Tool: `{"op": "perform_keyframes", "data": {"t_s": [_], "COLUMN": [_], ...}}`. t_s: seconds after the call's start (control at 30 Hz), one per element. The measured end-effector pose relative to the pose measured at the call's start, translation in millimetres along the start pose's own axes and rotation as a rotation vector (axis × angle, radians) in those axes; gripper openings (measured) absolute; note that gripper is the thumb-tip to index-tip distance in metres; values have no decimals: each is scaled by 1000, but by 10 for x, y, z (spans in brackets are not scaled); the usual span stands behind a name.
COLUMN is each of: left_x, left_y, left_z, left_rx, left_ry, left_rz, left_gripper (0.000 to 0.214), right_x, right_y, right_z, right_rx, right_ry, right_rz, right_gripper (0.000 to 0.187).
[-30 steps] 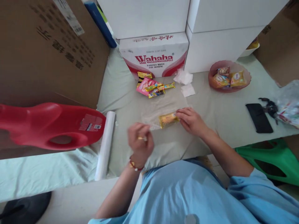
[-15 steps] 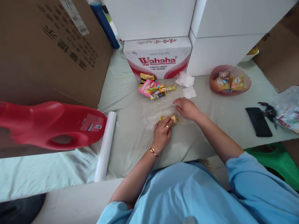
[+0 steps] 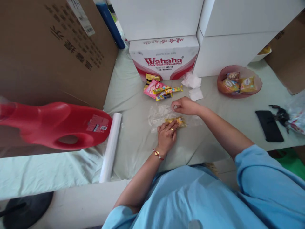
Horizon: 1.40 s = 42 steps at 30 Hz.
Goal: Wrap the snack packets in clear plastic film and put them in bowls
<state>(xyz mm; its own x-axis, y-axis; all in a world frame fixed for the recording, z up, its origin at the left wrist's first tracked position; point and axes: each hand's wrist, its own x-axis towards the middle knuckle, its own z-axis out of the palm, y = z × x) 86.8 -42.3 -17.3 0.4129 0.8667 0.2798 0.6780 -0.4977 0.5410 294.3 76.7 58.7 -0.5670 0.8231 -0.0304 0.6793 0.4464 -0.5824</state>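
Note:
A yellow snack packet lies on a crinkled sheet of clear plastic film on the table. My left hand rests on the packet's left part, fingers stretched out and pressing it down. Just above the packet, my right hand has thumb and fingers pinched together at the film's upper part. Part of the packet is hidden under my left fingers. Beyond the film is a small pile of snacks, with a pink packet and yellow stick packets.
A Wahaha carton stands behind the snacks, beside crumpled white tissue. At right are a pink bowl of packets and a black phone. A white roll and a red jug lie at left.
My right hand has moved slightly left and its fingers have closed on the film, which now looks more wrinkled. My left hand stays on the packet. The camera view has shifted slightly.

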Motion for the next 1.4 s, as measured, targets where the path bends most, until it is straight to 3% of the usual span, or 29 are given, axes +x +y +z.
{"op": "perform_keyframes", "data": {"t_s": [0.13, 0.3, 0.37, 0.47, 0.53, 0.6, 0.67, 0.8, 0.87, 0.93, 1.0, 1.13, 1.2, 1.3, 1.4], "left_x": [20, -32, -97, -164, -133, -38, 76, 177, 140, 80, 38, 95, 182, 315, 353], "left_y": [-28, -88, -115, -199, -298, -413, -503, -537, -509, -480, -444, -280, -154, 31, 187], "left_z": [-3, -60, -127, -287, -415, -526, -587, -537, -490, -489, -538, -635, -595, -409, -190], "left_rx": [-40, -200, -316, -454, -468, -442, -421, -328, -317, -404, -510, -583, -575, -488, -276], "left_ry": [-6, 61, 163, 427, 616, 711, 648, 249, 123, 131, 224, 350, 320, 182, 59], "left_rz": [-7, -28, -91, -305, -479, -600, -653, -608, -584, -618, -663, -642, -583, -427, -208], "left_gripper": [45, 39, 32, 22, 17, 22, 35, 75, 71, 47, 31, 24, 19, 12, 16], "right_x": [-453, -781, -827, -852, -856, -855, -856, -885, -911, -930, -932, -880, -856, -871, -961], "right_y": [-104, -75, -66, -94, -129, -165, -199, -255, -266, -259, -234, -190, -194, -216, -204], "right_z": [194, 563, 648, 711, 739, 768, 789, 769, 737, 718, 730, 835, 889, 920, 893], "right_rx": [7, 20, -11, -76, -106, -126, -133, -102, -34, 58, 139, 190, 179, 164, 177], "right_ry": [-26, 38, 68, 94, 98, 99, 101, 129, 147, 162, 184, 212, 209, 211, 207], "right_rz": [-128, -84, -59, -40, -38, -27, -1, -10, -69, -115, -133, -133, -114, -85, -109], "right_gripper": [33, 39, 39, 41, 43, 44, 44, 42, 45, 48, 44, 38, 40, 44, 33]}}
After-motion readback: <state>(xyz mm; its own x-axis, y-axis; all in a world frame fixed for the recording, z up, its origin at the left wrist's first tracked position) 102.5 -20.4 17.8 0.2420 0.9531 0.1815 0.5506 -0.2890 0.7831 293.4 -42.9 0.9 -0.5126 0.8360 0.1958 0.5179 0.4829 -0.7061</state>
